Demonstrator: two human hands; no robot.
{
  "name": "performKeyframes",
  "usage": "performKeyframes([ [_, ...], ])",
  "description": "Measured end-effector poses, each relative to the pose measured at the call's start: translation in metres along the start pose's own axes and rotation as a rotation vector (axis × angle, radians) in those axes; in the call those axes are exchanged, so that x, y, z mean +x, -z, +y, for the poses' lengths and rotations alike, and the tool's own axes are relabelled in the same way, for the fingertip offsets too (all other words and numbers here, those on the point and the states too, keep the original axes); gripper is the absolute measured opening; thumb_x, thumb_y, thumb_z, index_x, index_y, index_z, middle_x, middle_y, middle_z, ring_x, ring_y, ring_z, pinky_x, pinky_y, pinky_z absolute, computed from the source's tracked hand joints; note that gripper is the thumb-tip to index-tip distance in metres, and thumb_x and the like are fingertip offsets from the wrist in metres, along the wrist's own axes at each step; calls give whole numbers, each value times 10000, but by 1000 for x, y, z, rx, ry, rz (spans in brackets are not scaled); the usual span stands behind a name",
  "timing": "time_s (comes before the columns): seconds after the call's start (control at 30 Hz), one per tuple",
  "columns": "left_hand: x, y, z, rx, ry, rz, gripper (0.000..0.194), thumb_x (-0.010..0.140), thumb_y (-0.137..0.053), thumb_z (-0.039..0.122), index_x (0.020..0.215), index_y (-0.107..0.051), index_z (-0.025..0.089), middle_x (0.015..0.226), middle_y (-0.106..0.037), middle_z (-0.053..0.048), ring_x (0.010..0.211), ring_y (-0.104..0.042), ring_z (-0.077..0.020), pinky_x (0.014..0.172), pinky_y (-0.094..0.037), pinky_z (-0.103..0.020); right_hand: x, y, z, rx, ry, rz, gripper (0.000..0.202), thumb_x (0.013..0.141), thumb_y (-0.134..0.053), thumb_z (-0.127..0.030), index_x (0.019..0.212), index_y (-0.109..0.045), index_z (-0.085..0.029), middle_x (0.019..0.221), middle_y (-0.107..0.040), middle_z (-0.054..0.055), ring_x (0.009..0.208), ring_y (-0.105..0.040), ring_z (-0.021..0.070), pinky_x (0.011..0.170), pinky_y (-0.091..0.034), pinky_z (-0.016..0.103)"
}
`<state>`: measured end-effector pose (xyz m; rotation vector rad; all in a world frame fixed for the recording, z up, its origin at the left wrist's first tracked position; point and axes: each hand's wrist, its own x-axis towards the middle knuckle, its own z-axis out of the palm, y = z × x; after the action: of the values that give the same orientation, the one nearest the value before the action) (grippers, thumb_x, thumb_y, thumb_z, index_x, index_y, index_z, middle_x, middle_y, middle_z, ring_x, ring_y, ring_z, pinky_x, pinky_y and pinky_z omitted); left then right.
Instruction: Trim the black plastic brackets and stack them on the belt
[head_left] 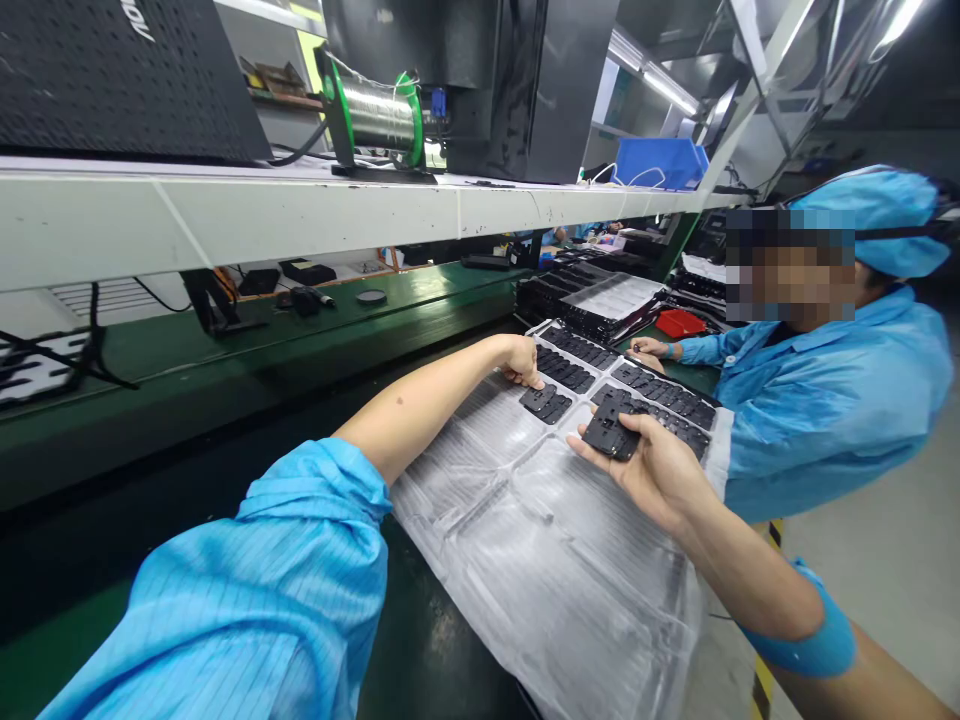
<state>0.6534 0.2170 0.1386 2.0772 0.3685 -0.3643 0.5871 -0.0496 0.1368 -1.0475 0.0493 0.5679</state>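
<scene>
My right hand (pixel 664 470) holds a small stack of flat black plastic parts (pixel 611 425), with the thumb on top and the fingers spread beneath. My left hand (pixel 520 360) is farther out, its fingers bent and pinched at the edge of a black plastic part (pixel 538 398) in a short row. That row lies in a compartment of a white tray (pixel 555 520) with a translucent, creased surface. Longer rows of similar black parts (pixel 566 368) fill the far compartments, and others (pixel 667 392) lie beyond my right hand, which partly covers them.
A co-worker in blue (pixel 832 390) sits at the right, hands near the tray's far corner. Stacked black trays (pixel 570 295) and a red bin (pixel 680 322) stand behind. Above the green bench (pixel 420 295) runs a white shelf (pixel 315 225) with a solder wire spool (pixel 379 118).
</scene>
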Motion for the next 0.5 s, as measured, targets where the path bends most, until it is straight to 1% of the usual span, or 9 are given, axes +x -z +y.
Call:
performKeyframes([
  [0.07, -2, 0, 3, -1, -31, 18, 238, 1050, -681, 333, 1219, -694, 165, 1174, -728, -78, 944, -730, -195, 813, -647, -368, 1, 0, 0, -5, 9, -15, 174, 823, -627, -54, 882, -673, -211, 870, -767, 65, 852, -765, 265, 785, -726, 573],
  [0.13, -10, -1, 7, -17, -88, 21, 195, 1026, -718, 327, 1054, -728, 135, 962, -746, -39, 758, -704, -145, 689, -614, -287, 4, -3, 0, -7, 23, -29, 197, 813, -652, -25, 876, -677, -210, 860, -769, 52, 858, -765, 258, 790, -726, 571],
  [0.2, -23, -4, 10, -50, -164, -5, 260, 960, -799, 343, 846, -747, 115, 738, -716, -14, 592, -631, -105, 578, -536, -230, 9, -9, 2, -6, 42, -50, 205, 814, -688, -15, 887, -688, -207, 892, -783, 47, 871, -765, 248, 806, -725, 566],
  [0.23, -31, -7, 12, -72, -203, -29, 298, 909, -850, 354, 765, -749, 113, 665, -698, -14, 546, -601, -94, 548, -502, -222, 11, -13, 2, -5, 51, -67, 199, 821, -708, -21, 895, -695, -206, 920, -792, 48, 889, -766, 246, 819, -723, 562],
  [0.3, -46, -13, 14, -122, -266, -85, 336, 798, -939, 362, 673, -751, 114, 610, -690, -24, 517, -579, -87, 534, -469, -226, 18, -21, 5, -3, 73, -109, 168, 842, -750, -57, 905, -703, -206, 970, -803, 50, 943, -769, 247, 848, -719, 556],
  [0.37, -58, -15, 14, -169, -301, -116, 348, 729, -984, 343, 636, -736, 117, 607, -686, -20, 515, -567, -80, 543, -459, -228, 24, -29, 7, -2, 96, -142, 144, 862, -782, -97, 905, -700, -207, 997, -805, 47, 987, -769, 248, 865, -717, 550],
  [0.43, -63, -11, 12, -201, -308, -113, 365, 740, -979, 319, 614, -703, 117, 597, -662, -7, 515, -549, -67, 546, -444, -219, 31, -33, 8, -1, 118, -150, 133, 884, -789, -119, 905, -693, -208, 1021, -801, 39, 981, -770, 234, 859, -721, 539],
  [0.5, -62, 2, 8, -206, -286, -97, 368, 812, -936, 296, 624, -678, 113, 587, -633, 6, 508, -529, -56, 535, -430, -206, 36, -33, 8, -4, 129, -140, 127, 900, -785, -131, 893, -684, -209, 1004, -793, 34, 918, -772, 216, 832, -730, 524],
])
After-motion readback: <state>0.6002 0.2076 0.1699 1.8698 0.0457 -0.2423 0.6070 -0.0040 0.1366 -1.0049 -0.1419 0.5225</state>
